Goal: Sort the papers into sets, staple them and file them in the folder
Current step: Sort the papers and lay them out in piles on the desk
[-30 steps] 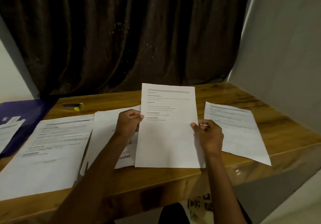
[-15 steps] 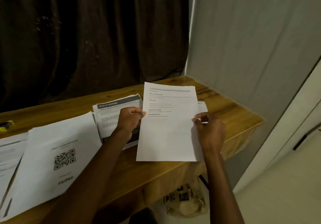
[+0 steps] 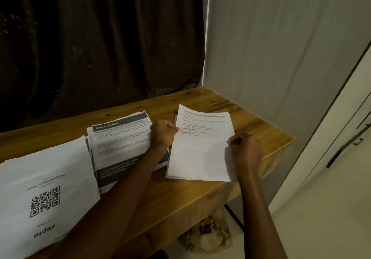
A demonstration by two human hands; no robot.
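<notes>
A white printed sheet lies on top of another sheet at the right end of the wooden table. My left hand pinches its left edge, and my right hand pinches its right edge. Left of it sits a stack headed "MULTI-ROOM". At the lower left lies a sheet with a QR code. The folder and the stapler are out of view.
A dark curtain hangs behind the table. A grey wall closes the right side. Under the table's right end a brown paper bag stands on the floor.
The sheet held upright in both hands has come down flat onto the sheet at the table's right end. The view has swung right, so the folder and stapler left the frame.
</notes>
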